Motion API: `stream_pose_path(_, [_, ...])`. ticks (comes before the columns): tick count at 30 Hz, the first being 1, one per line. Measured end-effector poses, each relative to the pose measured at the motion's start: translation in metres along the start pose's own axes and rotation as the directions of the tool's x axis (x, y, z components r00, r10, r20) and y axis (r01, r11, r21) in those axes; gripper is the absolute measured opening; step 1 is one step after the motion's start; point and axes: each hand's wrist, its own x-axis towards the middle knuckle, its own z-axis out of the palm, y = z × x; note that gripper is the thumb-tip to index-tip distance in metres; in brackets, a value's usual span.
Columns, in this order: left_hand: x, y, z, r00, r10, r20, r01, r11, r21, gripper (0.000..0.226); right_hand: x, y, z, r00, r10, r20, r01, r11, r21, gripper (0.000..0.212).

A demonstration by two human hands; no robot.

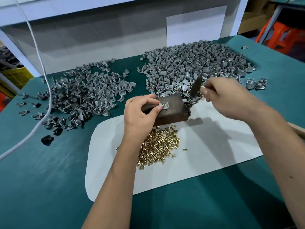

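A dark wooden block (171, 113) lies on a white mat (206, 156) in the middle of the green table. On top of the block my left hand (142, 111) pinches a small grey plastic part (163, 105) with a brass insert in it. My right hand (229, 98) grips the handle of a dark flat hammer-like tool (196, 87), raised just right of and above the block. Below the block, on the mat, a heap of small brass rivets (160, 146) is spread out, partly hidden by my left forearm.
Two piles of grey plastic parts lie beyond the mat: a large one (198, 66) at the back right and a looser one (85, 95) at the left. A white cable (44, 90) runs down the left side. A white panel (196, 25) stands behind.
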Motion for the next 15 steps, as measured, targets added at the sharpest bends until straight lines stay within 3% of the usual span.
stream_pose_path(4, [0.000, 0.001, 0.000, 1.000, -0.002, 0.011, 0.002, 1.000, -0.007, 0.006, -0.007, -0.032, 0.007, 0.993, -0.101, -0.062, 0.109, 0.985, 0.135, 0.032])
stream_pose_path(7, [0.001, 0.002, -0.001, 0.999, 0.026, 0.019, -0.027, 0.999, 0.022, 0.007, -0.009, -0.046, 0.018, 0.985, -0.173, -0.025, 0.175, 0.981, 0.079, 0.030])
stream_pose_path(12, [0.003, 0.003, -0.001, 0.999, 0.034, 0.039, -0.036, 0.997, 0.064, 0.009, -0.008, -0.052, 0.017, 0.911, -0.277, -0.305, 0.306, 0.951, 0.049, 0.022])
stream_pose_path(13, [0.003, 0.003, -0.001, 0.999, 0.033, 0.038, -0.035, 0.997, 0.064, 0.010, -0.009, -0.056, 0.019, 0.917, -0.289, -0.276, 0.306, 0.952, 0.020, 0.022])
stream_pose_path(15, [0.003, 0.005, -0.001, 0.999, 0.021, 0.040, -0.023, 0.998, 0.065, 0.014, -0.011, -0.063, 0.026, 0.957, -0.277, -0.082, 0.268, 0.958, -0.098, 0.021])
